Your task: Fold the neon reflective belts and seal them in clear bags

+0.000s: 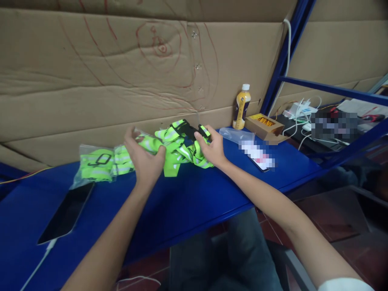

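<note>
Neon green reflective straps [171, 155] lie in a loose heap on the blue table [182, 202], near the cardboard wall. My left hand [145, 159] is curled around the left part of the heap, its thumb against the green material. On the right, my right hand [212, 147] pinches a strap end by a black buckle [189, 131]. Left of my left hand, a clear bag [97, 163] holds folded green straps with a black loop on top. Another folded green bundle [123, 159] sits between that bag and my left hand.
A dark tablet [66, 212] with a white cable lies at the left. At the right stand a yellow bottle [241, 107] and an open cardboard box [265, 127]. Near them are a clear plastic bag [236, 135] and a partly blurred phone [259, 159]. A blue metal frame [280, 60] rises behind.
</note>
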`<state>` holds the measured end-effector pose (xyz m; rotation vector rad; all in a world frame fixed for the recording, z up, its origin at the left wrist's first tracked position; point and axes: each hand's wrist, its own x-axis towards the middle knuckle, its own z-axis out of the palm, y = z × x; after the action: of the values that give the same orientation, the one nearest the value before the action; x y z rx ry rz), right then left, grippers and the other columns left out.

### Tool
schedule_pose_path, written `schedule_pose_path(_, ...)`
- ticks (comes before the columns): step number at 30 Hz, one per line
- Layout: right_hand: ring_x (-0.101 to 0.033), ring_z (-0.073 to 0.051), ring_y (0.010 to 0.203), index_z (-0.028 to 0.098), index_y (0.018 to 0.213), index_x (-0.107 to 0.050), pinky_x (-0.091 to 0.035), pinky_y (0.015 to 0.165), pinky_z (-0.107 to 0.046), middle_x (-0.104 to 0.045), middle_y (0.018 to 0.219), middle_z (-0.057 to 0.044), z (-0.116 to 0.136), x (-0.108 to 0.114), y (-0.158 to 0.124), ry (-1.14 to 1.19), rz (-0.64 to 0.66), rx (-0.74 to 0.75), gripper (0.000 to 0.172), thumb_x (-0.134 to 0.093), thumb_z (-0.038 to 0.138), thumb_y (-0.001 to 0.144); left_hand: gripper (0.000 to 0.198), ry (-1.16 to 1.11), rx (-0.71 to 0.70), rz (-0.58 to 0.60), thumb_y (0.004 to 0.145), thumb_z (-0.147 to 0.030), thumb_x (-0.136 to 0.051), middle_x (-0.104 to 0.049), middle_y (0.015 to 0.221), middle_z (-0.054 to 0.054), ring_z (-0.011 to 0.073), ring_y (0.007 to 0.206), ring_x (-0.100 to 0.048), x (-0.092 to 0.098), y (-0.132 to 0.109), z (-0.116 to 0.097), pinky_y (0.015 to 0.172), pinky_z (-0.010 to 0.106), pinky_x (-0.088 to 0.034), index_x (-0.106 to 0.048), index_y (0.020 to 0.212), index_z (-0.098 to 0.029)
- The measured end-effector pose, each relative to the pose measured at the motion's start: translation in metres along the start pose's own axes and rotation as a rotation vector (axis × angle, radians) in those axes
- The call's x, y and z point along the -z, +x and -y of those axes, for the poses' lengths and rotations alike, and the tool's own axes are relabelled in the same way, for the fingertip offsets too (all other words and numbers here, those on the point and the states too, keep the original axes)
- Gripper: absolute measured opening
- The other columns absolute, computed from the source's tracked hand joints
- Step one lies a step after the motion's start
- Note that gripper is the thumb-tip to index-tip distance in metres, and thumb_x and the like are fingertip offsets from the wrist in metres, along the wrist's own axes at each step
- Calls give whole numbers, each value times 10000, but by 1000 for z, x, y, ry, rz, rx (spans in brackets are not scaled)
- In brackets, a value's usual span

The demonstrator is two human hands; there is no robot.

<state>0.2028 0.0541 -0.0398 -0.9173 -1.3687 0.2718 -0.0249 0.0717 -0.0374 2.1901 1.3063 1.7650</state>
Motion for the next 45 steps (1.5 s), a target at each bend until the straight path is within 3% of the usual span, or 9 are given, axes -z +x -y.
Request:
schedule_pose_path(1, -559, -167, 704, 222, 888, -612, -443, 689, -299, -621, 752, 12, 0, 0, 0, 17, 15, 3, 465, -619, 674, 998, 905, 132, -105, -91, 816, -253, -782, -490, 1537, 239, 452, 1402, -509, 1, -2, -8, 1135, 650, -459, -351, 1607, -161)
schedule_pose_path(2, -565, -163, 706, 218, 898, -621, -446, 693, -295, -631, 762, 13, 0, 0, 0, 36, 46, 10, 448, -631, 655, 997, 880, 222, -233, -82, 819, -275, -803, -473, 1574, 244, 481, 1455, -461, 1, -4, -17, 1189, 696, -392, -398, 1593, -176)
schedule_pose_path(5, -607, -162, 750, 202, 940, -655, -464, 735, -291, -677, 825, 3, 2, 0, 0, 93, 189, 34, 407, -664, 606, 993, 658, 280, -468, 75, 929, -302, -764, -508, 1582, 198, 448, 1519, -431, -3, -8, -39, 1251, 680, -357, -511, 1534, -246)
schedule_pose_path(7, -620, -167, 784, 198, 951, -661, -467, 766, -296, -684, 854, -2, 3, 1, -1, 111, 260, 38, 419, -664, 616, 994, 544, 265, -516, 174, 996, -287, -702, -526, 1572, 190, 418, 1519, -446, -6, -9, -43, 1249, 645, -391, -544, 1515, -253)
schedule_pose_path(12, -574, -167, 769, 211, 905, -625, -453, 764, -305, -635, 813, 7, 2, 4, 1, 86, 341, 32, 508, -613, 711, 994, 416, 259, -518, 276, 1035, -269, -663, -591, 1463, 198, 386, 1400, -560, -4, -6, -34, 1185, 591, -486, -614, 1445, -225)
schedule_pose_path(17, -566, -160, 744, 207, 876, -611, -439, 750, -300, -615, 784, 14, 1, 6, 4, 88, 353, 39, 517, -622, 710, 993, 447, 168, -522, 358, 1027, -222, -652, -607, 1461, 192, 358, 1372, -612, 2, -3, -34, 1160, 531, -546, -599, 1470, -197)
schedule_pose_path(24, -548, -150, 710, 207, 893, -620, -444, 745, -288, -626, 773, 13, 1, 9, 4, -6, 401, 117, 487, -573, 670, 1037, 316, 154, -512, 353, 1038, -153, -590, -684, 1286, 156, 289, 1245, -693, 3, -3, -34, 1089, 422, -596, -648, 1349, -170)
schedule_pose_path(34, -544, -158, 707, 220, 873, -609, -428, 721, -291, -608, 758, 11, 2, 7, 4, -72, 426, 103, 508, -532, 697, 1031, 258, 242, -513, 422, 1069, -231, -580, -733, 1281, 157, 322, 1222, -720, 8, -2, -24, 1070, 466, -605, -661, 1309, -184)
schedule_pose_path(45, -575, -162, 745, 215, 902, -629, -454, 800, -294, -673, 824, -5, 0, 7, 5, -56, 453, 120, 438, -548, 620, 1047, 224, 346, -555, 411, 1040, -263, -603, -754, 1175, 121, 302, 1068, -768, 7, -3, -20, 853, 382, -612, -677, 1242, -203)
